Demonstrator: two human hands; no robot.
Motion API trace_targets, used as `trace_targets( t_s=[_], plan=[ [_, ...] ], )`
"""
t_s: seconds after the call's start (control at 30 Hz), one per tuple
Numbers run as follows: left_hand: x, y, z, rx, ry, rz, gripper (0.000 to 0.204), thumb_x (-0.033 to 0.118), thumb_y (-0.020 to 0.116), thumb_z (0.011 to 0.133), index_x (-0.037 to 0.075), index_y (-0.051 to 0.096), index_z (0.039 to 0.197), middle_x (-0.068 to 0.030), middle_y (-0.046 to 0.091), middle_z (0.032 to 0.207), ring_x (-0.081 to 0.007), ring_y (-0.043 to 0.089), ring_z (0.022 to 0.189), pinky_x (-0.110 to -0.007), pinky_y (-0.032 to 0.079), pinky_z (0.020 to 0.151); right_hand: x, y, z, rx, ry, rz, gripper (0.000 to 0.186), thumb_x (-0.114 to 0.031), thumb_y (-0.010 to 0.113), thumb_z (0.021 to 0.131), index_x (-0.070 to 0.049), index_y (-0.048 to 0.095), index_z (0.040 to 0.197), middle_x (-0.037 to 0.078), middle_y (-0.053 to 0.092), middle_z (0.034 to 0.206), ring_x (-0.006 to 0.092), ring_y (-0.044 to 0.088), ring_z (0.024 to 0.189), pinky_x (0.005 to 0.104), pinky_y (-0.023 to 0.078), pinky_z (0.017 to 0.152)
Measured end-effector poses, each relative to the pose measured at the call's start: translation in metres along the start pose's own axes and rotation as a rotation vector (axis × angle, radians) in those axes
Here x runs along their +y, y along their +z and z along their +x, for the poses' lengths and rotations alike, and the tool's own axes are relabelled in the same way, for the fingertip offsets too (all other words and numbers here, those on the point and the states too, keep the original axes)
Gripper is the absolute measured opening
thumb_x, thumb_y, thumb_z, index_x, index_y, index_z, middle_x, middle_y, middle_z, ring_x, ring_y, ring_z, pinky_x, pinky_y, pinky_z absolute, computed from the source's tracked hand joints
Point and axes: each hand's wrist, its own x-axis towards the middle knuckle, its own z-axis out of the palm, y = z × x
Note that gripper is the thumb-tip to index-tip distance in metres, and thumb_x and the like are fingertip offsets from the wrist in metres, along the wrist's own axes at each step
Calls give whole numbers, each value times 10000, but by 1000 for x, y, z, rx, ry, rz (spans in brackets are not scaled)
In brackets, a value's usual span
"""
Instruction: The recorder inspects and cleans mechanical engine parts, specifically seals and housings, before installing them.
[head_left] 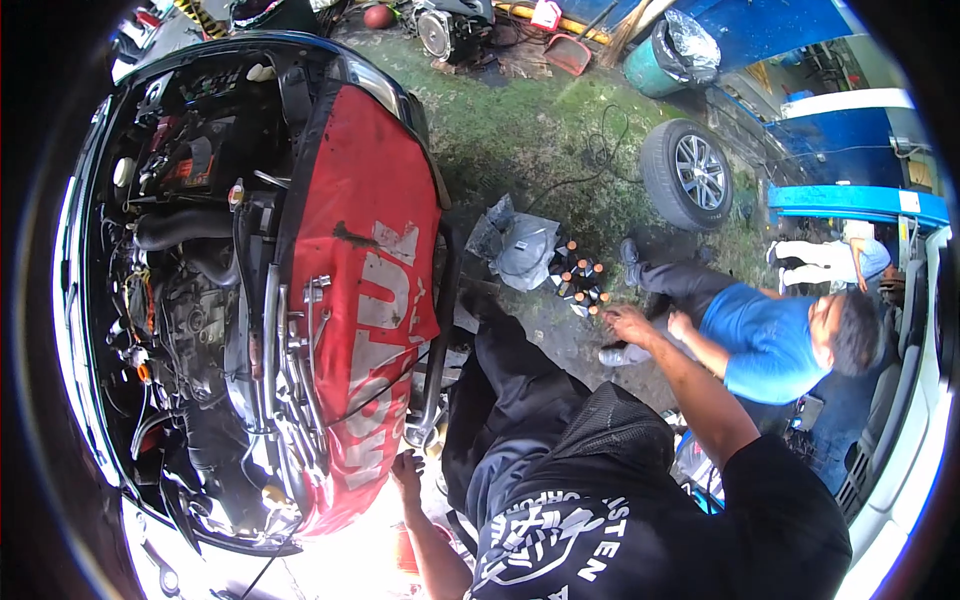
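My left hand [408, 470] hangs beside the lower corner of a red cover [345, 180] draped over the car's front, its fingers loosely bent and apart, with nothing visible in them. My right hand [625, 322] is held out to the right, fingers apart and slightly curled, empty as far as I see. Just beyond it, in this view, several dark bottles with orange caps [578, 278] stand on the floor beside a crumpled silver plastic package [520, 245]. Metal tools [285, 340] lie along the cover's inner edge, by the open engine bay [200, 310].
A person in a blue shirt [760, 340] stands close at my right, another in pale trousers [840, 262] farther back. A wheel [685, 170], cable [590, 160], green bin [655, 65], red dustpan [567, 55] and gearbox-like part [440, 35] are on the floor. A blue lift arm [850, 200] runs at right.
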Motion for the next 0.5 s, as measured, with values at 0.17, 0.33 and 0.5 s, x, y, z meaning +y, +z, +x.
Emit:
trace_targets(
  t_s=[0.17,0.33,0.5],
  plan=[
    [2,2,19,4,55,72,361,310,499,1011,-14,648,1066,-95,695,792,-150,671,699,-280,529,601,54,20,10,74,-48,-81,398,-345,515,971,-9,645,1142,210,677,1078,350,650,1009,439,494,868],
    [48,30,64,-94,371,458,347,317,586,956,-6,667,1054,-197,699,842,-358,689,839,-415,505,758,21,2,22,54,-170,-128,283,-264,491,950,-39,636,1040,174,676,998,374,631,951,432,487,818],
    [142,121,99,-160,675,771,330,338,614,930,31,645,1047,-236,672,954,-434,640,907,-513,504,775,6,-11,53,-51,-83,187,309,-252,489,1004,-36,633,1172,88,687,983,188,651,790,345,527,744]
  ],
)
